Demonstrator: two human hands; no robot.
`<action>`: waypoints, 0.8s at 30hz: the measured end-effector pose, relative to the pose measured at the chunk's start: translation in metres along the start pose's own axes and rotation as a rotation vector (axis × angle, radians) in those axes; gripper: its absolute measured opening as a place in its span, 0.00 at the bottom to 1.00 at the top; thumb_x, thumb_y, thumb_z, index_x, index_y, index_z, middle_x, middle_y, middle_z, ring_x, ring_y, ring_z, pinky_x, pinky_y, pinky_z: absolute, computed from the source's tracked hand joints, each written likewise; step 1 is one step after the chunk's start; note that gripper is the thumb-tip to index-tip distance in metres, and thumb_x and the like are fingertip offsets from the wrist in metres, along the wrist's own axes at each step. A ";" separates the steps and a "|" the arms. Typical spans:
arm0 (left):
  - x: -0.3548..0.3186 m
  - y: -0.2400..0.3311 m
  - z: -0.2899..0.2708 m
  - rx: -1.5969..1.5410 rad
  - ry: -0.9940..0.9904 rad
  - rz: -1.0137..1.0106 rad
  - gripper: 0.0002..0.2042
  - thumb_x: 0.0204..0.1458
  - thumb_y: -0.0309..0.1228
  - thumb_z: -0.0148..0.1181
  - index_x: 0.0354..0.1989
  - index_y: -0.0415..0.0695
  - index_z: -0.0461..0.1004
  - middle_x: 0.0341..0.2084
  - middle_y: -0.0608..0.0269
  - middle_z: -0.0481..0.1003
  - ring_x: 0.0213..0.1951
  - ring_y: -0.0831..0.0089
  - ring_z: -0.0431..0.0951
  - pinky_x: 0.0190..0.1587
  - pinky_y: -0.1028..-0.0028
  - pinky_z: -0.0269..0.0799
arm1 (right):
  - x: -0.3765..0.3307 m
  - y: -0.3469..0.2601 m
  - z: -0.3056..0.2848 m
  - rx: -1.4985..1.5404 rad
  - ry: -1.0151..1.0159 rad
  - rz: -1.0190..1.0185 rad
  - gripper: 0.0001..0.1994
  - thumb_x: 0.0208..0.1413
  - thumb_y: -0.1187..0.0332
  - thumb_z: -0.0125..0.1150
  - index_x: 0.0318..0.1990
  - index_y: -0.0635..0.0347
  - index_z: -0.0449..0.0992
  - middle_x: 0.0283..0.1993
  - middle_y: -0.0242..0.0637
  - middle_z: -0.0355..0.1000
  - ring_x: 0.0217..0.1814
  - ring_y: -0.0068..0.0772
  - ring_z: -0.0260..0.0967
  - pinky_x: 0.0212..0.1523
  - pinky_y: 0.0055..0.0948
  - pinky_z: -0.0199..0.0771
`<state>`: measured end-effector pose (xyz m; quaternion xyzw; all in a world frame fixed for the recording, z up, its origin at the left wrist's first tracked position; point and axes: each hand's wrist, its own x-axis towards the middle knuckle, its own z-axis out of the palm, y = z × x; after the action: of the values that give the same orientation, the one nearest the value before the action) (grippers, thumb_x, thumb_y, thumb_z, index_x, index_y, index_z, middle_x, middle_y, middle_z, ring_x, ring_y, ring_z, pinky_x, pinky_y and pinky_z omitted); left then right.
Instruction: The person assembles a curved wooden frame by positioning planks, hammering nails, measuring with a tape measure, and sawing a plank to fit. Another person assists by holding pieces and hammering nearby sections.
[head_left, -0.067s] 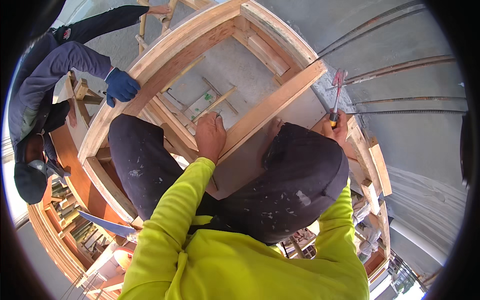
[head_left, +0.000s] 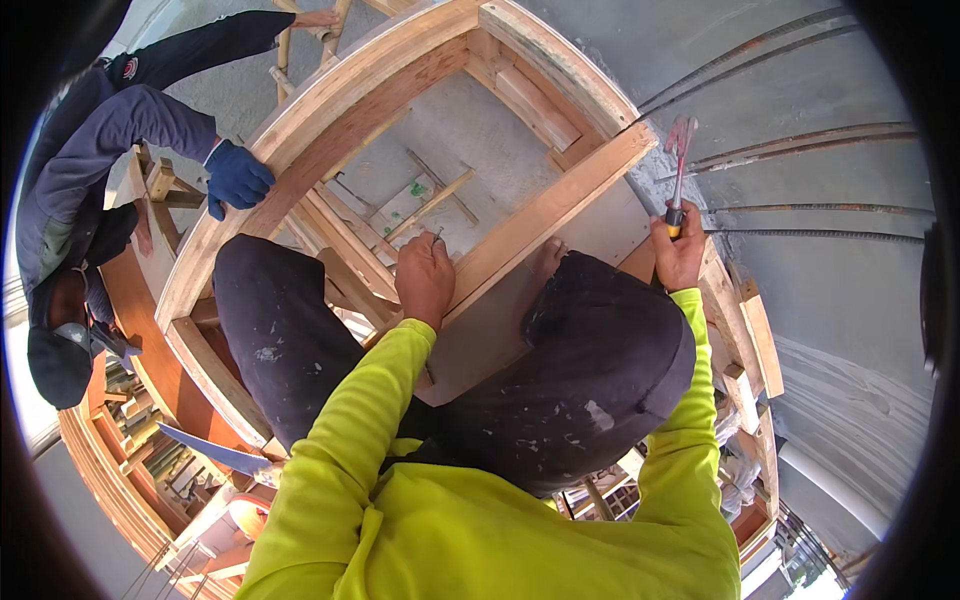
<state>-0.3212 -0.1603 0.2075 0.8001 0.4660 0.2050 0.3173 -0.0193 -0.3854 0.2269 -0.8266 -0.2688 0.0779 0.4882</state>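
My right hand [head_left: 679,248] is wrapped round the black and yellow handle of a claw hammer [head_left: 680,175]. Its reddish head is raised, in front of the grey wall. My left hand [head_left: 424,281] is closed in a pinch beside the wooden crossbar [head_left: 550,225] of a timber frame. A small metal tip, which looks like a nail [head_left: 437,236], sticks up from those fingers; its lower part is hidden. My knees are bent either side of that hand.
A co-worker's blue-gloved hand [head_left: 238,178] rests on the frame's left beam [head_left: 330,95]. Rusty steel bars [head_left: 800,140] jut from the wall at right. A handsaw blade [head_left: 215,450] lies at lower left. Sticks [head_left: 432,204] lie on the floor below the frame's opening.
My right hand has lifted the hammer slightly, up and to the right. My left hand has barely shifted, still at the crossbar.
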 end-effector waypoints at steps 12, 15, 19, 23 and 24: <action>-0.002 -0.009 0.044 0.203 -0.088 -0.188 0.05 0.55 0.30 0.55 0.30 0.44 0.75 0.28 0.52 0.76 0.33 0.49 0.78 0.35 0.55 0.74 | 0.275 0.003 0.112 -0.386 -0.472 -0.233 0.22 0.54 0.64 0.68 0.54 0.63 0.73 0.40 0.54 0.79 0.44 0.61 0.78 0.46 0.47 0.77; -0.002 -0.006 0.041 0.257 -0.083 -0.208 0.04 0.53 0.29 0.55 0.29 0.46 0.75 0.27 0.55 0.76 0.31 0.52 0.78 0.35 0.56 0.75 | 0.272 -0.001 0.115 -0.442 -0.553 -0.218 0.24 0.54 0.65 0.70 0.56 0.64 0.71 0.42 0.54 0.79 0.45 0.60 0.78 0.48 0.46 0.77; 0.001 -0.008 0.040 0.275 -0.172 -0.236 0.03 0.52 0.29 0.56 0.29 0.46 0.75 0.28 0.57 0.76 0.33 0.55 0.77 0.35 0.56 0.75 | 0.273 0.000 0.115 -0.354 -0.579 -0.269 0.26 0.54 0.67 0.72 0.58 0.65 0.69 0.52 0.54 0.77 0.51 0.56 0.77 0.52 0.44 0.77; 0.004 -0.007 0.038 0.291 -0.199 -0.252 0.03 0.52 0.30 0.56 0.30 0.45 0.75 0.27 0.58 0.76 0.36 0.56 0.77 0.37 0.58 0.75 | 0.272 0.010 0.114 -0.300 -0.592 -0.370 0.27 0.54 0.69 0.72 0.59 0.67 0.69 0.55 0.52 0.74 0.52 0.49 0.76 0.55 0.39 0.75; 0.005 -0.005 0.036 0.279 -0.195 -0.257 0.03 0.52 0.30 0.56 0.30 0.45 0.75 0.27 0.58 0.75 0.36 0.56 0.77 0.38 0.58 0.75 | 0.271 0.012 0.113 -0.288 -0.619 -0.275 0.26 0.54 0.69 0.72 0.58 0.67 0.70 0.53 0.51 0.74 0.50 0.48 0.76 0.54 0.39 0.75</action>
<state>-0.2996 -0.1659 0.1780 0.7863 0.5551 0.0183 0.2706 0.1693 -0.1625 0.1947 -0.7803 -0.5206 0.2195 0.2681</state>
